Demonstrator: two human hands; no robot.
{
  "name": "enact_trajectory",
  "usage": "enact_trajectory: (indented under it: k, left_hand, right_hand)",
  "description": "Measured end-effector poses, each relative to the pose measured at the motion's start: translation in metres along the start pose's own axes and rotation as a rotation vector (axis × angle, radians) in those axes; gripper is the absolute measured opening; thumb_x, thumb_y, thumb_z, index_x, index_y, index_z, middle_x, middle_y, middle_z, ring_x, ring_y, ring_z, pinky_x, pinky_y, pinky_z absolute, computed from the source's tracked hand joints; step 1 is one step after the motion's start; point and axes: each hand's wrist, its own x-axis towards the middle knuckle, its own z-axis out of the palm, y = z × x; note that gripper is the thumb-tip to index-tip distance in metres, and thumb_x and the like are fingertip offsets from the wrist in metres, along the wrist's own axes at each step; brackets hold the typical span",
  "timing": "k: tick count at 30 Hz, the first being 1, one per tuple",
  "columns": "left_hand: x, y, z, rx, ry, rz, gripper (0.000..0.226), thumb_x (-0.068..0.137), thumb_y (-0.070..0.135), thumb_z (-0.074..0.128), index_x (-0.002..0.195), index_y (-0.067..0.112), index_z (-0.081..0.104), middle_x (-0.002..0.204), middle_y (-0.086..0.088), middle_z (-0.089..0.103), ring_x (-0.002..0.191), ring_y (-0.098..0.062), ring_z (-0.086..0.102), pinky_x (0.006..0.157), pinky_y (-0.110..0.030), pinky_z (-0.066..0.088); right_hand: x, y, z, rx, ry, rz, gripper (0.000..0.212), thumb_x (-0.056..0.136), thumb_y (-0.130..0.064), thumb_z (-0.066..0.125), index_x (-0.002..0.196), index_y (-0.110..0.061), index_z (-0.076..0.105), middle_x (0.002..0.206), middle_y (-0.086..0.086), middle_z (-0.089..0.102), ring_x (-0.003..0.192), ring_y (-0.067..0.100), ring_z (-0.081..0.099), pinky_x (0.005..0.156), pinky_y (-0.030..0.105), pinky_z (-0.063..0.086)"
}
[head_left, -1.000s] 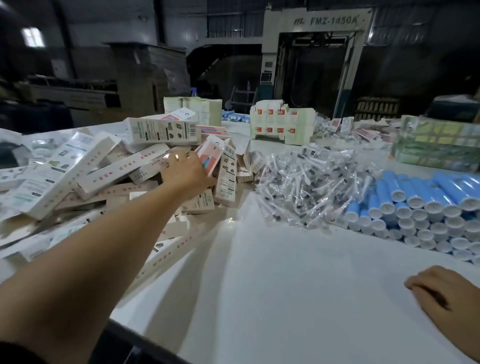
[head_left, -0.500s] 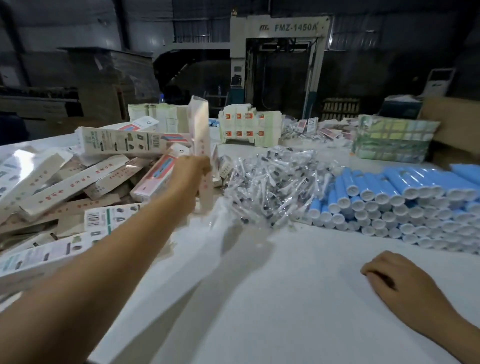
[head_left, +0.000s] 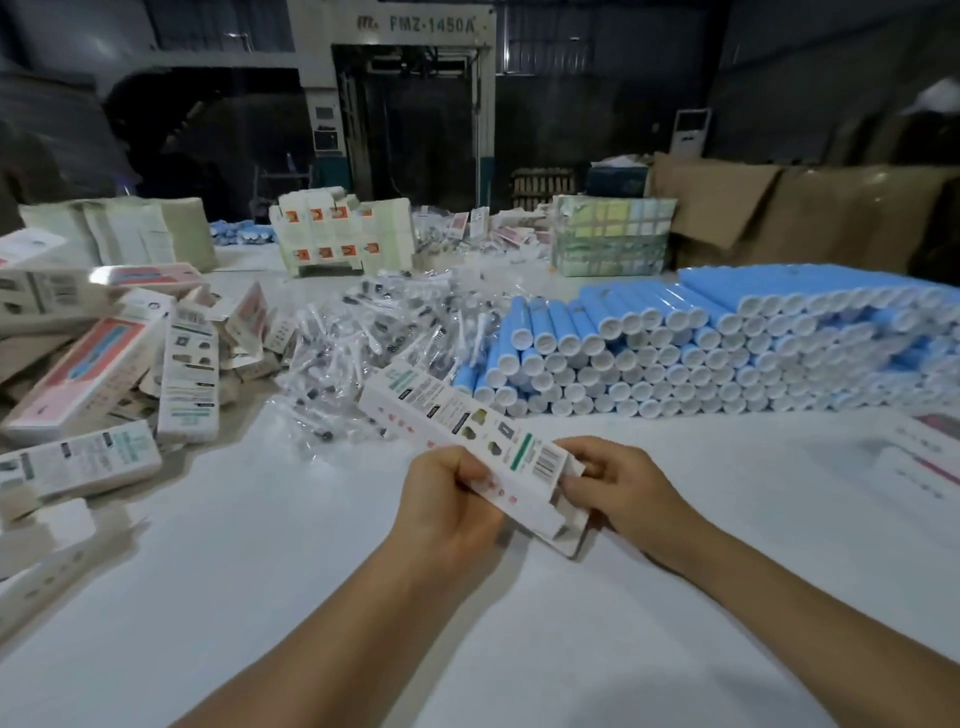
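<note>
Left hand (head_left: 451, 501) and right hand (head_left: 623, 488), each grip clamped on the carton (head_left: 460, 415) just before the blue tubes (head_left: 675, 353), probably need to square it open next.

That long white printed carton (head_left: 470, 439): thin card, smooth, with a faint sheen. The white counter (head_left: 291, 582) reads matt and smooth. Toward its far edge, clear film packets (head_left: 374, 332) glint, crinkly; sky-blue round tubes (head_left: 701, 358) with white caps, glossy plastic.

Long white printed carton (head_left: 467, 431); flattened, tilted, held above table.
</note>
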Motion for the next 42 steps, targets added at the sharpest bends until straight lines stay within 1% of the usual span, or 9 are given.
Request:
enact_trajectory:
  k: [4,7,12,15,18,23,28,34,42]
  left_hand:
    - [-0.001,0.002,0.003,0.018,0.043,0.067,0.064,0.070,-0.013,0.019,0.119,0.010,0.053,0.112,-0.014,0.067,0.113,-0.037,0.055,0.105,-0.054,0.037]
    - [-0.002,0.022,0.005,0.232,0.214,0.384,0.037,0.081,-0.007,0.038,0.112,0.009,0.054,0.086,-0.002,0.066,0.092,-0.020,0.057,0.090,-0.034,0.045]
    - [-0.008,0.039,-0.019,1.868,0.120,1.115,0.083,0.081,0.060,0.045,0.151,0.025,0.018,0.152,0.012,0.018,0.141,-0.007,0.009,0.117,-0.026,-0.003]
    - [-0.005,0.022,-0.019,2.611,-0.096,0.915,0.106,0.065,0.087,0.012,0.153,0.027,0.005,0.158,0.009,0.013,0.146,-0.017,-0.005,0.109,-0.049,-0.026]
    - [0.003,0.010,-0.022,2.682,-0.228,0.836,0.099,0.073,0.083,0.027,0.152,0.025,0.012,0.148,0.007,0.032,0.142,-0.021,0.017,0.110,-0.052,-0.019]
    - [0.006,0.003,-0.029,2.575,-0.222,0.851,0.078,0.082,0.076,0.036,0.139,0.025,0.026,0.125,0.007,0.042,0.112,-0.018,0.042,0.095,-0.033,0.031]
    - [0.010,-0.003,-0.030,2.590,-0.213,0.825,0.066,0.090,0.068,0.034,0.137,0.022,0.027,0.123,0.002,0.043,0.109,-0.022,0.041,0.088,-0.035,0.031]
    - [0.012,-0.002,-0.031,2.584,-0.228,0.812,0.067,0.092,0.066,0.033,0.139,0.019,0.025,0.125,-0.001,0.042,0.110,-0.025,0.041,0.088,-0.037,0.031]
    - [0.014,0.000,-0.032,2.588,-0.240,0.790,0.066,0.091,0.065,0.035,0.137,0.019,0.027,0.125,-0.002,0.042,0.110,-0.025,0.041,0.088,-0.038,0.031]
  right_hand:
    - [0.002,0.002,-0.003,-0.023,0.066,-0.014,0.029,0.092,-0.002,0.056,0.090,-0.024,0.074,0.090,0.001,0.075,0.080,0.016,0.072,0.056,0.026,0.055]
    - [0.004,0.002,-0.013,-0.076,0.202,-0.010,0.036,0.093,-0.004,0.057,0.076,-0.030,0.075,0.084,-0.005,0.075,0.078,0.010,0.071,0.057,0.022,0.053]
    - [0.006,0.004,-0.027,-0.355,0.198,0.069,0.033,0.092,-0.006,0.054,0.072,-0.025,0.071,0.075,-0.005,0.072,0.072,0.016,0.067,0.062,0.032,0.052]
    - [0.001,0.000,-0.025,-0.398,0.102,0.049,0.031,0.094,-0.008,0.054,0.072,-0.025,0.069,0.079,0.000,0.072,0.075,0.019,0.065,0.064,0.033,0.051]
    - [0.000,-0.002,-0.023,-0.364,0.073,0.084,0.023,0.095,-0.012,0.053,0.081,-0.020,0.070,0.088,0.010,0.071,0.081,0.039,0.065,0.066,0.053,0.052]
    - [0.015,-0.040,-0.037,-0.413,0.039,0.081,0.023,0.091,-0.013,0.055,0.086,-0.028,0.071,0.089,0.001,0.071,0.077,0.012,0.065,0.062,0.025,0.050]
    - [0.105,-0.106,-0.055,-0.872,0.434,-0.200,0.016,0.092,-0.012,0.048,0.082,-0.017,0.061,0.079,-0.001,0.061,0.073,0.017,0.055,0.060,0.026,0.036]
    - [0.187,-0.110,-0.050,-1.569,0.232,0.205,0.012,0.091,-0.005,0.046,0.079,-0.006,0.049,0.081,0.009,0.048,0.070,0.023,0.048,0.059,0.031,0.040]
    - [0.207,-0.103,-0.045,-1.747,0.122,0.328,0.015,0.094,-0.012,0.046,0.081,-0.006,0.053,0.074,0.008,0.048,0.063,0.020,0.047,0.062,0.033,0.044]
